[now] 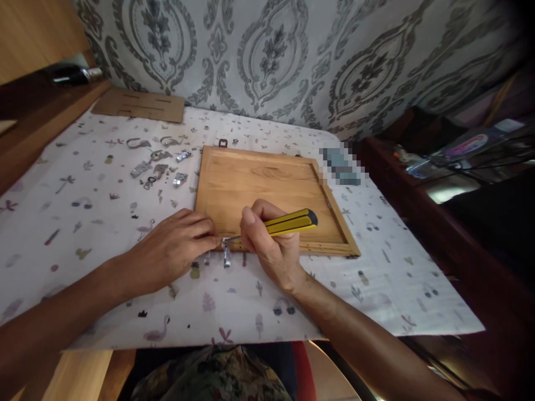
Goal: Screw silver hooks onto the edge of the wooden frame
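My right hand [271, 245] is closed around the yellow-and-black handle of a screwdriver [292, 221]. Its thin shaft points left, and its tip meets a small metal latch [226, 257] on the near edge of a framed wooden panel [267, 184]. My left hand [179, 245] grips the panel's near-left edge, with thumb and fingertips close beside the latch. A second shiny metal piece [207, 258] sticks out just below those fingers. The undersides of the left fingers are hidden, as is the exact contact at the tip.
Several loose metal latches and fittings [159, 161] lie left of the panel on the patterned tablecloth [92, 234]. Flat cardboard [137, 106] rests at the back left. A pixelated item [343, 166] is right of the panel. A dark bottle [73, 74] lies on the left ledge.
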The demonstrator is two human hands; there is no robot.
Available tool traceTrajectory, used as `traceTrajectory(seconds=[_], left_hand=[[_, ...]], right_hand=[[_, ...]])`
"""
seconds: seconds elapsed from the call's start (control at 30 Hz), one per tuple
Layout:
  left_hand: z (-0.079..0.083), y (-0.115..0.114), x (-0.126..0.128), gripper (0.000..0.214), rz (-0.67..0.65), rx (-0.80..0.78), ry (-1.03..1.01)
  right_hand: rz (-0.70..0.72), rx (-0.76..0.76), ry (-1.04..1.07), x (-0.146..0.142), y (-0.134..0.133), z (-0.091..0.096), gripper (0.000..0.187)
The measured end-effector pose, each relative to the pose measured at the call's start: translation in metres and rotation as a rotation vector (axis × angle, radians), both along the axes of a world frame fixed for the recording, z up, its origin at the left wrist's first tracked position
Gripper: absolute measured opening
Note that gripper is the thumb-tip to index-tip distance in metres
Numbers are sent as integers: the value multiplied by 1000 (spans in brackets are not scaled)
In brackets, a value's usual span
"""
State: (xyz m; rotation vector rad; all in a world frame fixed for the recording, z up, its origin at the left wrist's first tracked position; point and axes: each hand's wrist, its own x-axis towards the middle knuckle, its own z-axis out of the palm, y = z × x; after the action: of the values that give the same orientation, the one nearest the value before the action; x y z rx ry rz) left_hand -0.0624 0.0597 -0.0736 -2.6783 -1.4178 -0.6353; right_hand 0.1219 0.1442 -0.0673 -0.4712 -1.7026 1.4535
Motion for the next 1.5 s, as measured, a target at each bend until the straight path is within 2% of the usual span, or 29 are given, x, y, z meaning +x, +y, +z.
traceTrajectory(seconds=[0.3,0.5,0.63,0.73,0.8,0.9,1.1,1.3,1.5], left_hand=[[-2,0,-1,33,2,-7,-26],[-5,0,-2,31,-8,8,-17],[-5,0,-2,35,4,-18,-21],[-5,0,-1,34,6,-19,-21],[-6,0,-1,34,9,-7,-18],[-7,0,-2,35,12,-7,-21],[-6,-1,-1,38,11,-38,-40],[-8,0,-2,40,15,-16,-39],[-8,0,-3,37,-4,-23,-30]], right_hand=[[26,10,-40,-1,0,7,47],[137,31,-152,0,8,23,44],[246,41,-246,6,14,34,33],[304,23,-257,12,18,32,21],[329,-37,-207,14,18,27,21],[303,-91,-132,16,18,22,26],[120,-67,-95,16,16,24,26],[224,-294,-77,14,16,25,36],[284,-211,-44,15,20,24,31]])
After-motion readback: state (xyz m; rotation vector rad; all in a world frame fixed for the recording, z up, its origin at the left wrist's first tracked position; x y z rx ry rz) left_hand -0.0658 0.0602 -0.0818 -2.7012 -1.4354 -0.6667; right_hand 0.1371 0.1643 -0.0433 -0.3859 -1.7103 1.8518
